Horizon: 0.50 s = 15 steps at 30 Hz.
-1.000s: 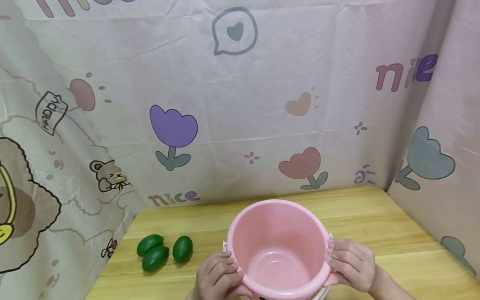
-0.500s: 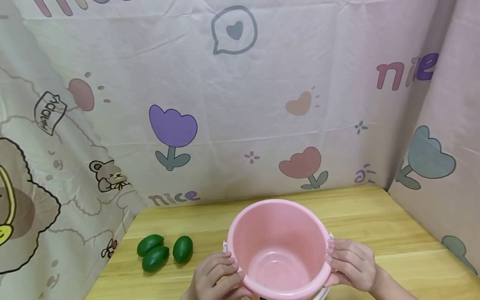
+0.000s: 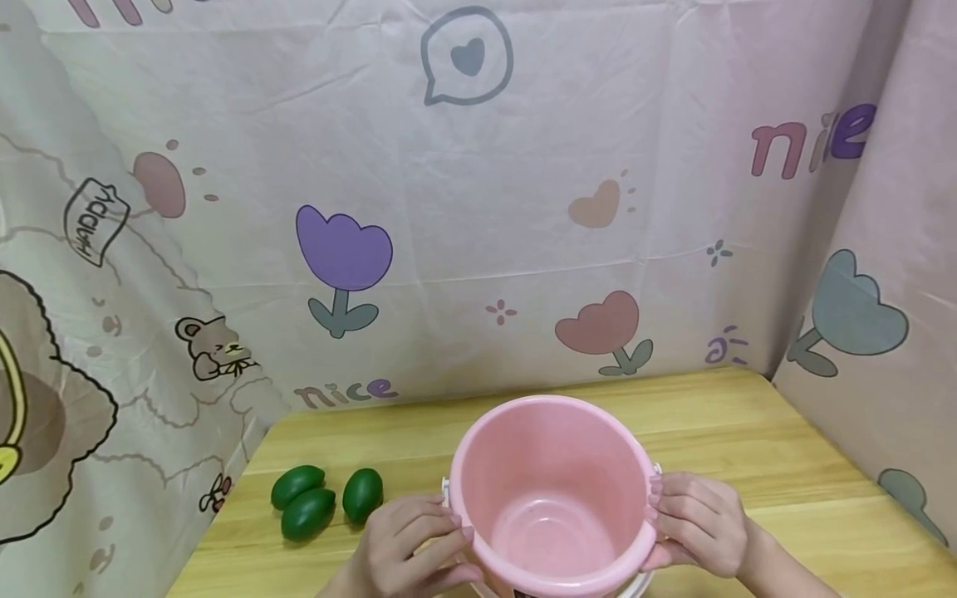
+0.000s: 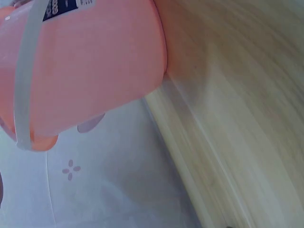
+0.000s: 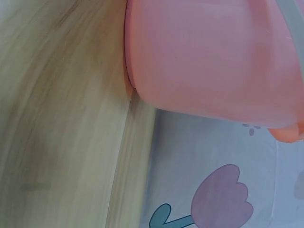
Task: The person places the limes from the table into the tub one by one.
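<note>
A pink bucket (image 3: 553, 490) with a white handle stands upright on the wooden table, its smooth inside facing the head camera. My left hand (image 3: 411, 544) is at its left side, fingers loosely bent, fingertips at the outer edge of the rim and thumb just below it. At the right side my right hand (image 3: 699, 523) grips the rim, fingertips over the edge and thumb beneath. Both wrist views show the bucket's outer wall (image 4: 99, 61) and neither shows fingers. Left of the bucket lie three smooth dark-green oval fruits (image 3: 308, 514), two touching and one apart.
The light wooden table (image 3: 710, 432) reaches back to a printed cloth (image 3: 463, 191) that hangs behind and along both sides. The bucket's white handle (image 4: 26, 71) hangs down around its near side.
My left hand has slid a little to the left, its fingers drawn back from over the bucket's rim. The bucket appears slightly further left in view. My right hand keeps its grip.
</note>
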Each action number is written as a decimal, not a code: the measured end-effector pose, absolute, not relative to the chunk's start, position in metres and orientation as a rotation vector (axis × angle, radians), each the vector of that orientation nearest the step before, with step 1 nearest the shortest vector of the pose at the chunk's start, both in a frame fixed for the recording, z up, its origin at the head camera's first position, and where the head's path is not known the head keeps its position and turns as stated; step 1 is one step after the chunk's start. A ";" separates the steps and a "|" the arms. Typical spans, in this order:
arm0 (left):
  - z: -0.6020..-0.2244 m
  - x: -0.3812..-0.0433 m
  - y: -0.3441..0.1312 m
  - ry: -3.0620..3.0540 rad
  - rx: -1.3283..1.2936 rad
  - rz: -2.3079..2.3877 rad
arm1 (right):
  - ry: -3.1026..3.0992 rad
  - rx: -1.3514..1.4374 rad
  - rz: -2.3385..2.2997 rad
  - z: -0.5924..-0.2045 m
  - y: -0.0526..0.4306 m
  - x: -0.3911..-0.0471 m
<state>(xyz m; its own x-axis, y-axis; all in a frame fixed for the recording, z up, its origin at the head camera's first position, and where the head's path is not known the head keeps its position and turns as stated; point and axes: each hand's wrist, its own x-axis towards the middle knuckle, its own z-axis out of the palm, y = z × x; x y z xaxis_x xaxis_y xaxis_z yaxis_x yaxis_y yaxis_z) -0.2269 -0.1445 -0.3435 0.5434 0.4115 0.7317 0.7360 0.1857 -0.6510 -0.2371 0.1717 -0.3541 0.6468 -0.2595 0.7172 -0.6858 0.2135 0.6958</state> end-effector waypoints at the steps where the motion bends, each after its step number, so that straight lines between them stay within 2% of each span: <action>1: -0.342 -0.226 -0.145 -1.060 -1.426 -0.311 | -0.878 1.369 0.356 -0.354 0.172 -0.237; 15: -0.339 -0.223 -0.155 -1.122 -1.388 -0.383 | -0.894 1.412 0.359 -0.353 0.172 -0.236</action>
